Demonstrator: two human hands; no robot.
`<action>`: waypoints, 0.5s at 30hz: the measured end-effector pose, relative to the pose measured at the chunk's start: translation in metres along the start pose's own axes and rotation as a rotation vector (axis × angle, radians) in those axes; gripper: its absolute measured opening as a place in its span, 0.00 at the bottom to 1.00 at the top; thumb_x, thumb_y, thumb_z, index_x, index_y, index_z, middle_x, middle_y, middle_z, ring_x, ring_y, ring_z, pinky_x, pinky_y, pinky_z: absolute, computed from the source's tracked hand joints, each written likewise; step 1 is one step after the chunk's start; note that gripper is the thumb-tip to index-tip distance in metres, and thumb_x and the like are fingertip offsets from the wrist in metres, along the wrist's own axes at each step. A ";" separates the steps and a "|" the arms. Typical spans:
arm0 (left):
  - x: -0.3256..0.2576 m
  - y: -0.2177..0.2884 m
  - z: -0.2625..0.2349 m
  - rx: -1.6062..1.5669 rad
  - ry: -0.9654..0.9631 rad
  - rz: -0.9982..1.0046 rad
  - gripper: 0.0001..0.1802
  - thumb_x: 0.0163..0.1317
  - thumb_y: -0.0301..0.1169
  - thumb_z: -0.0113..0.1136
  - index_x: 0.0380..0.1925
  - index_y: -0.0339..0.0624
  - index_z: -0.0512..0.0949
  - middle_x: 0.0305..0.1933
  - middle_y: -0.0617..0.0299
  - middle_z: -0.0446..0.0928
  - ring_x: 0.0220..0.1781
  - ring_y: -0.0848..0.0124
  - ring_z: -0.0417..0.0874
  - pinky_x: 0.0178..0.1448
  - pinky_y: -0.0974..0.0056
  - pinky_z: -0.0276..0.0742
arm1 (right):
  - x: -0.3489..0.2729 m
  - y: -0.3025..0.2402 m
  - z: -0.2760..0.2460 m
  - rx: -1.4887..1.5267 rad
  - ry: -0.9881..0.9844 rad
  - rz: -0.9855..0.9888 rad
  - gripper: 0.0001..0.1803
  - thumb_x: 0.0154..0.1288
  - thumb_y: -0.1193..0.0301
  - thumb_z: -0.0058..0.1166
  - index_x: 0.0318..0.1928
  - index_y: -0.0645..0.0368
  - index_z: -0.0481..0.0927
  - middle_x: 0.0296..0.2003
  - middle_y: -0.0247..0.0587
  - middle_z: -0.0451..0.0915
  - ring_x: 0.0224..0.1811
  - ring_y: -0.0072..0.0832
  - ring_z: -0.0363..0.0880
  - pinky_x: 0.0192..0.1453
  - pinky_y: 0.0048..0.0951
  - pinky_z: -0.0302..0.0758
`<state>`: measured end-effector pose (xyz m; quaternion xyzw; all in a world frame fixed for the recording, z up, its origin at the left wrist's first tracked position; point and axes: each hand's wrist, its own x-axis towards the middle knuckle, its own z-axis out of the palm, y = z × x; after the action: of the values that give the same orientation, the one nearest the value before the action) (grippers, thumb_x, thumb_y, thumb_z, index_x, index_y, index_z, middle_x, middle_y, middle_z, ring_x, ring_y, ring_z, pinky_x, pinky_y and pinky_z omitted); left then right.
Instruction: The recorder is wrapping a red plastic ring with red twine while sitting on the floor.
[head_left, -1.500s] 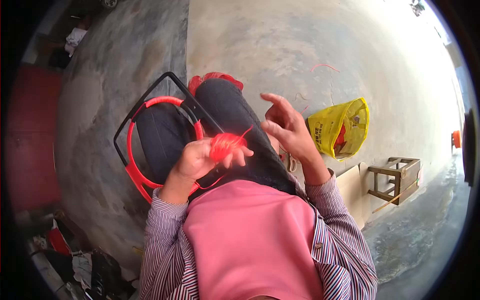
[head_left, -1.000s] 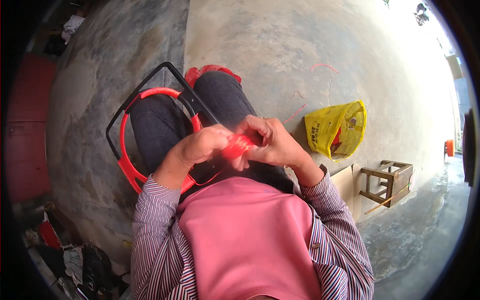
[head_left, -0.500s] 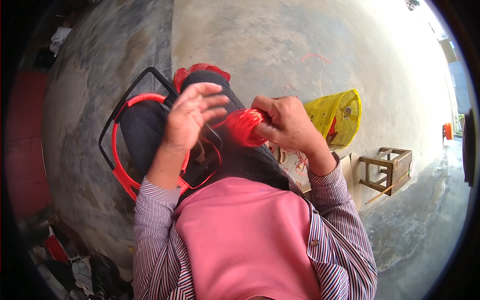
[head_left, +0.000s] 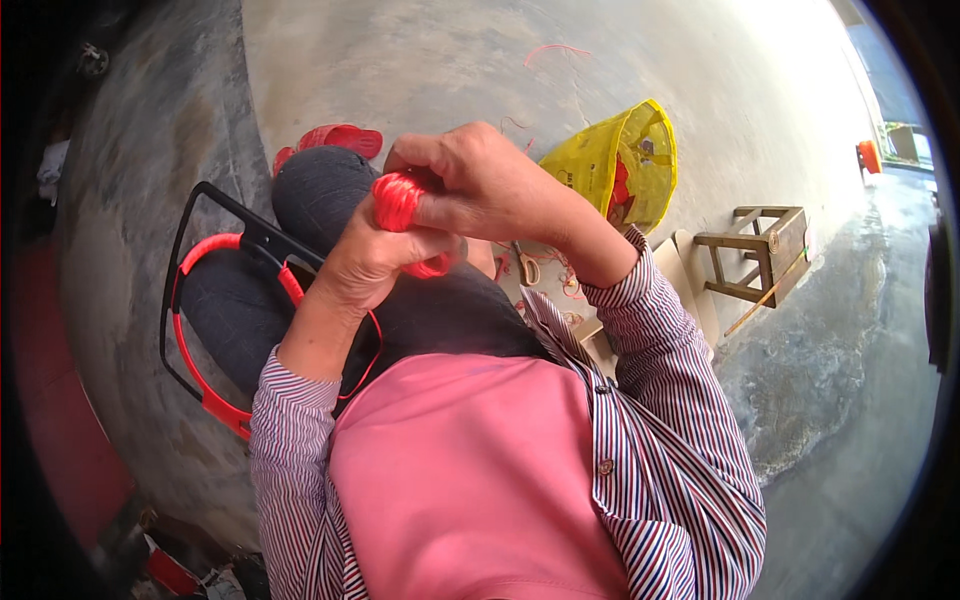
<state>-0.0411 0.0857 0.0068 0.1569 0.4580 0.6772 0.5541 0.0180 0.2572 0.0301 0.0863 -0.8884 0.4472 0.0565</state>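
Above my lap, both hands meet on a bundle of shiny red cord (head_left: 398,202). My right hand (head_left: 495,185) is closed on it from the right, thumb and fingers bent round it. My left hand (head_left: 368,258) closes on its lower left side; part of its fingers is hidden behind the bundle and the right hand. Across my left thigh lies a black frame (head_left: 172,290) with a curved band of red cord wrapping (head_left: 184,345) on it. A thin red strand (head_left: 378,345) runs down from the hands' area beside the frame.
A yellow bag (head_left: 585,160) with red material inside lies on its side on the floor, front right. Scissors (head_left: 529,268) and red cord scraps lie beside my right thigh. Farther right stands a small wooden stool (head_left: 770,255) with a thin stick (head_left: 765,298) against it.
My left hand, open and apart from the bundle before, has come onto it and closed. The right hand has moved left with the bundle. The whole view has shifted slightly.
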 end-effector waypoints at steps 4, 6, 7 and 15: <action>0.009 -0.006 -0.005 -0.010 0.056 -0.084 0.13 0.55 0.21 0.63 0.42 0.38 0.78 0.37 0.62 0.78 0.36 0.72 0.81 0.42 0.65 0.79 | -0.004 0.015 -0.001 0.023 0.031 -0.013 0.14 0.53 0.71 0.61 0.41 0.61 0.79 0.26 0.49 0.80 0.28 0.38 0.81 0.34 0.34 0.75; 0.011 -0.008 -0.006 0.020 0.094 -0.100 0.10 0.56 0.22 0.62 0.39 0.37 0.78 0.34 0.62 0.78 0.31 0.71 0.80 0.37 0.65 0.79 | -0.008 0.026 0.001 0.150 -0.014 0.020 0.14 0.55 0.72 0.61 0.43 0.60 0.79 0.26 0.45 0.80 0.29 0.33 0.81 0.35 0.31 0.75; 0.010 -0.009 -0.006 0.051 0.133 -0.110 0.07 0.57 0.22 0.61 0.37 0.36 0.78 0.31 0.61 0.77 0.27 0.71 0.80 0.32 0.64 0.79 | -0.010 0.033 0.003 0.274 -0.059 0.048 0.14 0.56 0.72 0.61 0.44 0.60 0.80 0.27 0.40 0.81 0.30 0.27 0.80 0.35 0.29 0.75; -0.015 -0.015 -0.042 -0.142 0.174 0.120 0.13 0.63 0.35 0.61 0.27 0.41 0.69 0.26 0.62 0.66 0.22 0.68 0.73 0.25 0.60 0.74 | -0.102 0.240 0.099 0.370 0.101 0.983 0.13 0.62 0.66 0.60 0.41 0.62 0.81 0.26 0.31 0.78 0.27 0.18 0.75 0.31 0.22 0.72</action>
<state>-0.0572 0.0533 -0.0234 0.0850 0.4449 0.7508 0.4807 0.0665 0.3279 -0.2350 -0.3538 -0.7264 0.5739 -0.1333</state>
